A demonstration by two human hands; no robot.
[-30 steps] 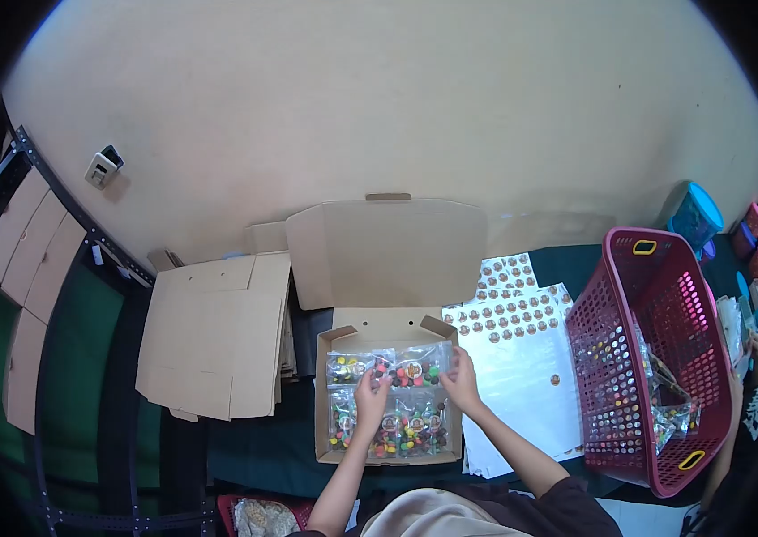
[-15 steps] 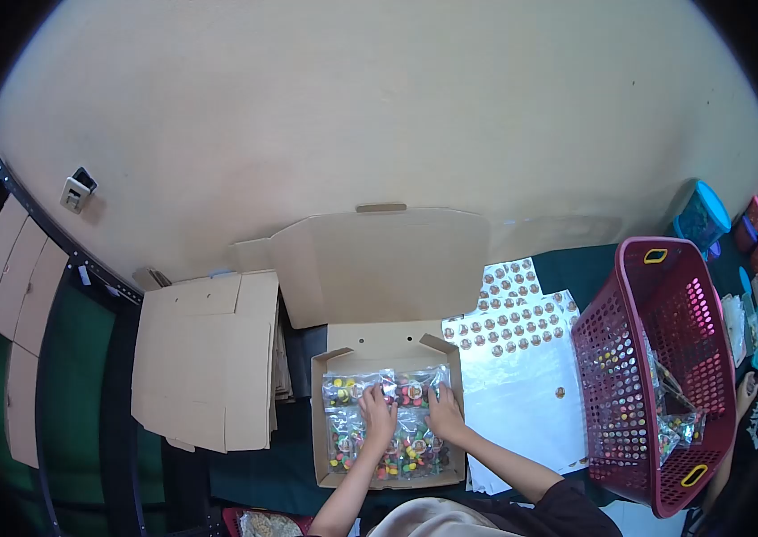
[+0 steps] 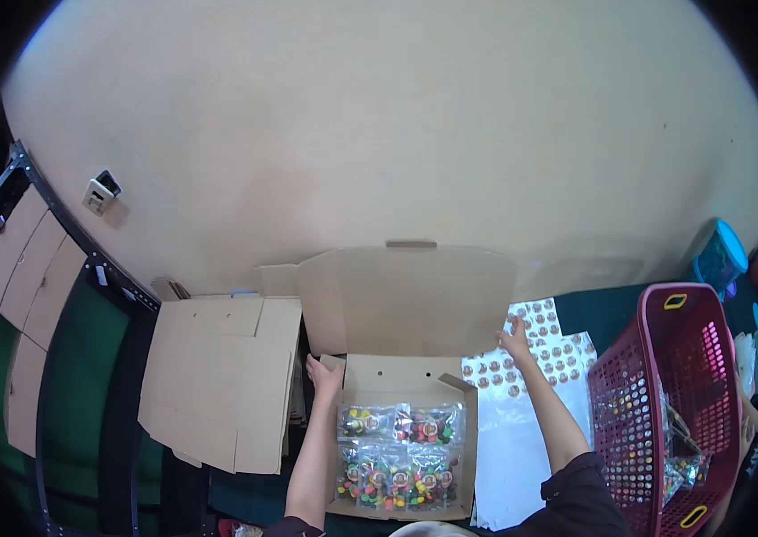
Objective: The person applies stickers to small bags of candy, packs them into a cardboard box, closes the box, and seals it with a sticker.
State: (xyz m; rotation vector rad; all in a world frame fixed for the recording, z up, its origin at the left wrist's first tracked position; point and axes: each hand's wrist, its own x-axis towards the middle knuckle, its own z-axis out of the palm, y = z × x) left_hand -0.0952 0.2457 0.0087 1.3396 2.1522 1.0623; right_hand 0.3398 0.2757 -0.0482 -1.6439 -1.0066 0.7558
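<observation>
An open cardboard box (image 3: pixel 472 465) stands in front of me, its lid (image 3: pixel 406 304) raised toward the wall. Inside lie several clear bags of colourful candies (image 3: pixel 397 474), laid flat in two rows. At the box's back left corner is my left hand (image 3: pixel 325 376), beside a small side flap, fingers extended and partly hard to make out. My right hand (image 3: pixel 515 344) reaches to the lid's right edge, with thumb and finger apart. Whether it touches the lid I cannot tell. Beneath that hand lie sheets of round stickers (image 3: pixel 562 362).
Flat cardboard boxes (image 3: pixel 218 385) are stacked on the left. A maroon plastic basket (image 3: pixel 616 430) with candy bags inside stands on the right. Behind it is a blue-lidded container (image 3: pixel 721 255). A dark metal rack (image 3: pixel 74 237) holds cardboard at far left.
Both hands have left the candy bags inside the box. My left hand moved to the back left corner, my right hand to the lid's right edge. The view has shifted slightly.
</observation>
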